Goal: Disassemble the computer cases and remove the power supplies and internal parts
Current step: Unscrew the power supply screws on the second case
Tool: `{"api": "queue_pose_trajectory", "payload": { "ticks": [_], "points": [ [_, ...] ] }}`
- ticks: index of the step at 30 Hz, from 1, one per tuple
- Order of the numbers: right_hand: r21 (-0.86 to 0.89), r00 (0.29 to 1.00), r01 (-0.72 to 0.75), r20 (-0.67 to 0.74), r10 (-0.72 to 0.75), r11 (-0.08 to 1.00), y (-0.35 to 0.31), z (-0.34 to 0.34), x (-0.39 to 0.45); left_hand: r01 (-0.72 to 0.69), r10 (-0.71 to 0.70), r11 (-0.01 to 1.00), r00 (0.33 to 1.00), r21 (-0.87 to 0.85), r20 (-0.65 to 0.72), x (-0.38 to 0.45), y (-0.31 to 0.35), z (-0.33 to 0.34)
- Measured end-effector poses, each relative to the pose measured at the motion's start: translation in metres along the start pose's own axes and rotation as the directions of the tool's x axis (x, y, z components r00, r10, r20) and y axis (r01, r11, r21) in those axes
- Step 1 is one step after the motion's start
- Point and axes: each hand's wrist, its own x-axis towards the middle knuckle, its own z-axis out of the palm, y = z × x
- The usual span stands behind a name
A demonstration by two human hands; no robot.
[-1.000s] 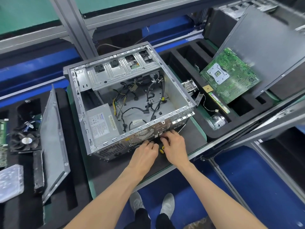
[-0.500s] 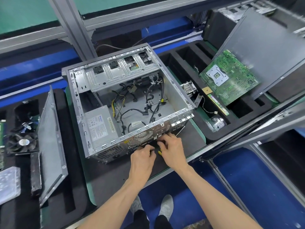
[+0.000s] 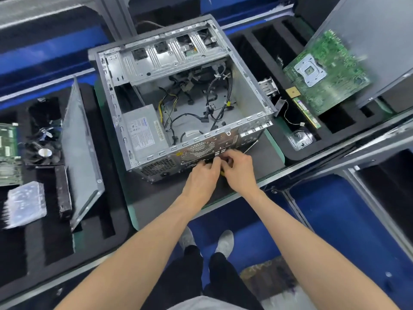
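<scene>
Tabletop (image 3: pixel 156 204): dark matte mat with a green border, metal-framed at the near edge, blue floor below. Computer case (image 3: pixel 178 101): open grey sheet-metal box lying on its side at the middle of the mat, side panel off, stamped ribs and punched slots along its rims. Power supply (image 3: pixel 143 133): plain grey box with a printed label, seated in the case's near-left corner. Cables (image 3: pixel 210 104): black bundles, some yellow, loose across the case floor. Left hand (image 3: pixel 202 177) and right hand (image 3: pixel 242 170): together at the case's near wall, beside its perforated fan grille; fingers curled close on something small there, with a bit of yellow showing between them, though exactly what each grips cannot be told. Left of the case: a flat metal panel (image 3: pixel 80 148) standing tilted in a black foam tray (image 3: pixel 33 242), with a black fan (image 3: pixel 43 153) further left. Right of the case: a green motherboard (image 3: pixel 326 72) leaning against a grey panel (image 3: pixel 375 41) over slotted black foam. A strip of bare mat lies between the case's near wall and the tabletop edge.
</scene>
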Motion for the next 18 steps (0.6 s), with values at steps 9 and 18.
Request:
{"api": "queue_pose_trajectory", "payload": {
  "ticks": [9,18],
  "points": [
    [0.145,0.999,0.000,-0.033,0.005,0.989,-0.007,0.001,-0.008,0.367,-0.476,0.693,0.879,-0.621,-0.011,-0.012,0.000,0.003],
    [0.531,0.990,-0.121,0.008,0.138,0.838,-0.018,-0.004,-0.015,0.016,-0.376,-0.855,0.671,-0.519,0.639,-0.019,0.005,0.002]
  ]
}}
